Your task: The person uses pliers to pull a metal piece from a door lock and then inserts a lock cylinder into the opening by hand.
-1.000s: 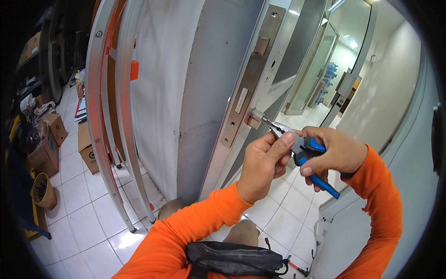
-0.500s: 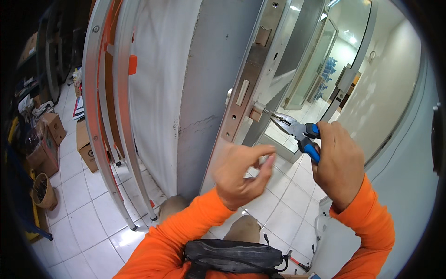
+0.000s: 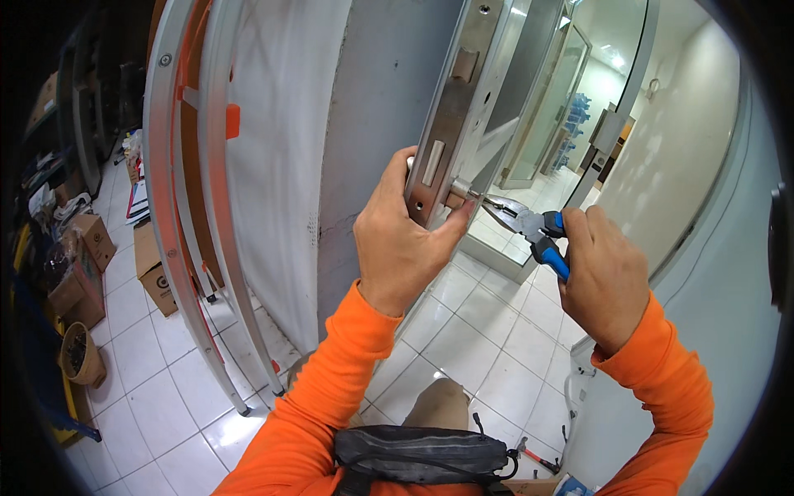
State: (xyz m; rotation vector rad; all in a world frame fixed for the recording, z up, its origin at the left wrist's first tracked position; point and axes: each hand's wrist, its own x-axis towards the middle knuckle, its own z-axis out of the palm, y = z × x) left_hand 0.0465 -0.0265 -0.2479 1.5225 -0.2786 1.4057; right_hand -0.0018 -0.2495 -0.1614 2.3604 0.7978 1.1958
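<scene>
A metal door with a long lock faceplate [image 3: 447, 107] stands edge-on in front of me, and a silver lock cylinder [image 3: 457, 190] sticks out of its right side. My left hand [image 3: 401, 244] wraps round the door edge, thumb at the cylinder and fingertips at the small round end on the opposite side. In my right hand [image 3: 608, 281] is a pair of pliers [image 3: 529, 225] with blue and black handles. Their jaws close on a thin metal piece at the cylinder's outer end; its exact kind is too small to tell.
A ladder [image 3: 219, 190] leans at the left, near cardboard boxes [image 3: 155, 269] and a wicker basket [image 3: 81, 355]. A black pouch [image 3: 422, 453] hangs at my waist. On the tiled floor lies a red-handled tool [image 3: 539, 457]. Beyond is a glass door [image 3: 533, 124].
My left hand, earlier blurred and apart from the door, has moved up and closed round its edge at the cylinder. The pliers stay at the cylinder in my right hand.
</scene>
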